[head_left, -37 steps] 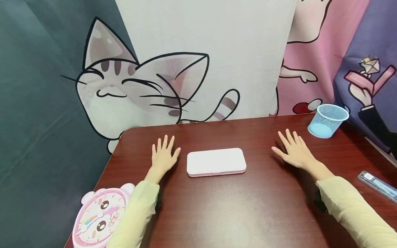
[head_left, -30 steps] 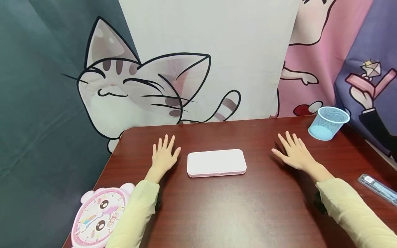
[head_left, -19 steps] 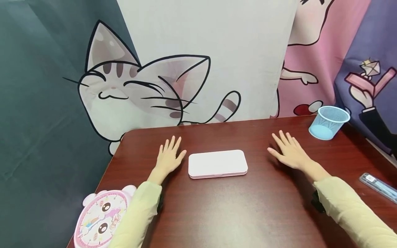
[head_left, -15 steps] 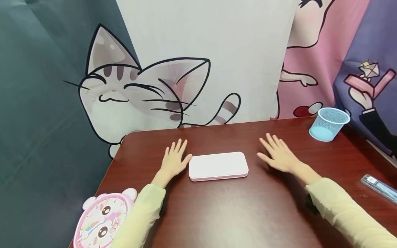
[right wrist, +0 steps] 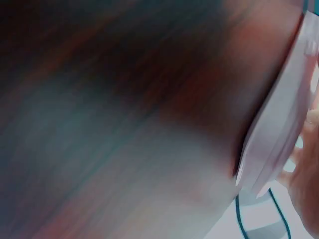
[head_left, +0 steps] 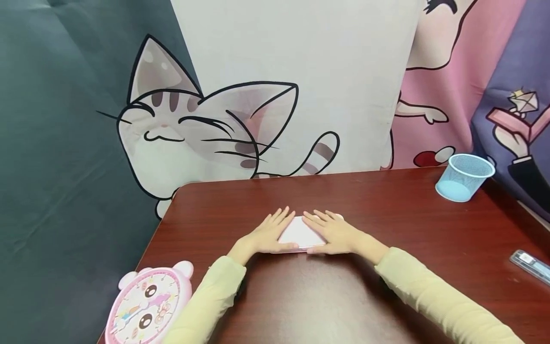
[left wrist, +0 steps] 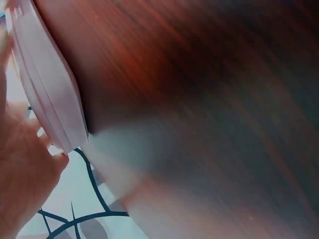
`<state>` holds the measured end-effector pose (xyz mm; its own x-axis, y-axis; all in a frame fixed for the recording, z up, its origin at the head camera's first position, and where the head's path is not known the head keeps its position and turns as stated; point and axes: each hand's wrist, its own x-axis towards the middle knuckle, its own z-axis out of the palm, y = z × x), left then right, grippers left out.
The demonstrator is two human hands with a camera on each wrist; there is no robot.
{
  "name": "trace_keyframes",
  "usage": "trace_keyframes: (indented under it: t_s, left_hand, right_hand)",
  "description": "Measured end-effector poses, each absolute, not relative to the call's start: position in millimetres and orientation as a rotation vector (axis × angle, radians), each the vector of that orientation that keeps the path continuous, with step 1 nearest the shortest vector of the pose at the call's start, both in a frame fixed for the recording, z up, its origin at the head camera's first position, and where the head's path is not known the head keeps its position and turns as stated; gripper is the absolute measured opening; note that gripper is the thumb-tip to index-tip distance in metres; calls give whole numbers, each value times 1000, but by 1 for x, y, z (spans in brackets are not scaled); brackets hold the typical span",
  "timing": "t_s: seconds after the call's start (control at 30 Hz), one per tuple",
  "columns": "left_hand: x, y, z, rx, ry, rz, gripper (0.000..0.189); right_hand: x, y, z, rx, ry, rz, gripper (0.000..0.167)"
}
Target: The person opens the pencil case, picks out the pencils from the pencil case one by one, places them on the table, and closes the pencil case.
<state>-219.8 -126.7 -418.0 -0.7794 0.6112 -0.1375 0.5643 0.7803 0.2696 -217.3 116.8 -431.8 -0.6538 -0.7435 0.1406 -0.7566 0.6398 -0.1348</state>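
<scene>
Both ends of the white case [head_left: 299, 232] are mostly covered by your left hand [head_left: 267, 237] and right hand [head_left: 339, 236], fingers spread.

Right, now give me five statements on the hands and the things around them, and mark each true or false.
1. The left hand and right hand both touch the white case. True.
2. The white case stands open. False: it is closed.
3. A blue mesh cup stands upright. True.
4. That cup is nearer the left hand. False: it is nearer the right hand.
5. A pink clock lies beside the left sleeve. True.
</scene>
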Motion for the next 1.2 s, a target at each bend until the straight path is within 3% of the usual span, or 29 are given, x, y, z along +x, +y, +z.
trace_keyframes:
  t_s: [0.13,0.4,0.67,0.83,0.97,1.1,1.2]
  left_hand:
    - [-218,-127,-416,975,2719,303,101]
    - [-220,-128,-415,1072,2777,282,96]
    - [-220,-126,-417,1045,2780,189,98]
    - [-222,-126,-414,1040,2768,240,100]
    - [-223,-134,-414,1000,2713,347,103]
    - [-222,-148,-412,874,2636,533,103]
    - [-223,-157,-408,799,2591,686,96]
  right_hand:
    - [-217,108,-431,1331,-2715,137,83]
    - [-217,94,-424,1435,-2293,-362,67]
    - [-211,91,-426,1459,-1968,-553,48]
    - [-216,94,-430,1418,-2036,-377,47]
    - [-216,110,-423,1455,-2425,80,55]
    - [-217,141,-414,1300,-2781,521,66]
    - [-219,160,-409,1201,-2831,678,63]
